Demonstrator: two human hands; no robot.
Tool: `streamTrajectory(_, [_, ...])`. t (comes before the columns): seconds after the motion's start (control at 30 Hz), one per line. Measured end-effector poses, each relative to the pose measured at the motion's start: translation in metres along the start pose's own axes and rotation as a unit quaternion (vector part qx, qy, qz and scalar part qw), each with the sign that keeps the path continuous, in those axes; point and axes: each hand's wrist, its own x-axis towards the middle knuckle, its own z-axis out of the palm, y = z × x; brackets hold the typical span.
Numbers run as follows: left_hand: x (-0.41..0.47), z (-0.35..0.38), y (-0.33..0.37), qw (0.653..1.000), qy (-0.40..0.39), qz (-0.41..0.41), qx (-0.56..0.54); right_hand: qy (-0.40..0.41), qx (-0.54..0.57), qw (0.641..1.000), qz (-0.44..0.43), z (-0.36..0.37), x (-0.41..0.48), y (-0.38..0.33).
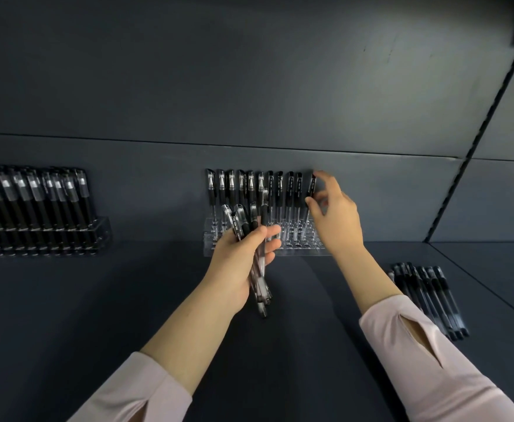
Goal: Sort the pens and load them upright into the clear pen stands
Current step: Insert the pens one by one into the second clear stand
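A clear pen stand [298,242] sits at the back of the dark shelf, with a row of black pens [249,190] upright in its rear holes. My left hand [243,257] grips a bundle of several black pens [257,239] in front of the stand's left half. My right hand [334,214] pinches one black pen [311,190] at the right end of the row, upright over the stand. Its lower end is hidden behind the hand.
A second clear stand [97,229], packed with black pens, stands at the far left. A loose pile of black pens [429,296] lies on the shelf at the right. A slotted metal upright [474,141] runs diagonally at the right.
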Motion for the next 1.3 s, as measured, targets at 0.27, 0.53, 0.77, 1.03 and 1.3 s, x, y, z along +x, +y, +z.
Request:
streamTrajectory(0.27, [-0.001, 0.001, 0.001, 1.000, -0.009, 0.003, -0.017, 0.023, 0.085, 0.996, 0.006, -0.009, -0.002, -0.009])
streamTrajectory(0.53, [-0.003, 0.002, -0.001, 0.999, -0.033, 0.004, 0.014, -0.097, 0.273, 0.955, 0.067, -0.019, -0.006, -0.042])
streamTrajectory(0.77, [-0.004, 0.003, -0.001, 0.998, -0.042, 0.013, 0.038, -0.139, 0.354, 0.917, 0.118, -0.015, -0.007, -0.047])
streamTrajectory(1.03, [-0.001, -0.001, 0.000, 1.000, -0.006, -0.005, 0.001, 0.056, 0.399, 0.891, 0.207, -0.021, 0.003, -0.030])
streamTrajectory(1.3, [-0.003, 0.000, 0.000, 0.999, -0.012, -0.002, -0.048, 0.261, 0.294, 0.902, 0.177, -0.032, 0.003, -0.010])
